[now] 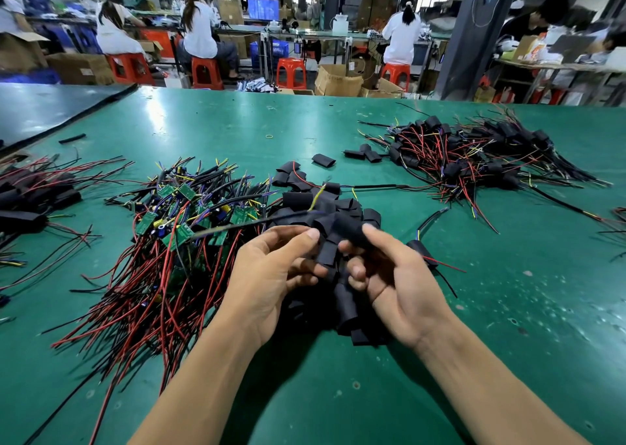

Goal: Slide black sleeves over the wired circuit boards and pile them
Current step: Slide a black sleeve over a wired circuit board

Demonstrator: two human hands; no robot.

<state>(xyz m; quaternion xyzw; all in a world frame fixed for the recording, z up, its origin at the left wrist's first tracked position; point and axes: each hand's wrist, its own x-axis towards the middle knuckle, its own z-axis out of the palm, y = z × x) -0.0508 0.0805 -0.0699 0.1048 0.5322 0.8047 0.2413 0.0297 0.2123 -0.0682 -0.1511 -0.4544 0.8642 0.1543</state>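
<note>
The black sleeve [350, 230] was pinched between the thumb and forefinger of my right hand [389, 275], raised just above the loose heap of sleeves [321, 207] at the table's centre. The sleeve's interior was hidden, so whether a board sat inside could not be determined. My left hand [271, 268] faced it closely, fingers curled and thumb tip set against the forefinger; what it pinched, if anything, could not be told, because dark sleeve material filled the gap between the two hands. A motion-blurred wire lead [237, 225] with a green smear ran leftward from the fingertips, its near end lost among the sleeves. Left of the heap lay the pile of bare circuit boards [176, 231], green boards half buried under red, black and yellow wires. One sleeved unit [420, 251] lay just beside my right wrist, partly covered by it. The finished pile [474, 153] lay well apart at the far right of the green table [220, 122]. Another dark bundle [30, 197] was cut off by the left edge. A stray sleeve piece [72, 138] and a small ring [269, 136] lay farther back. The seated workers [200, 31] beyond were blurred.
</note>
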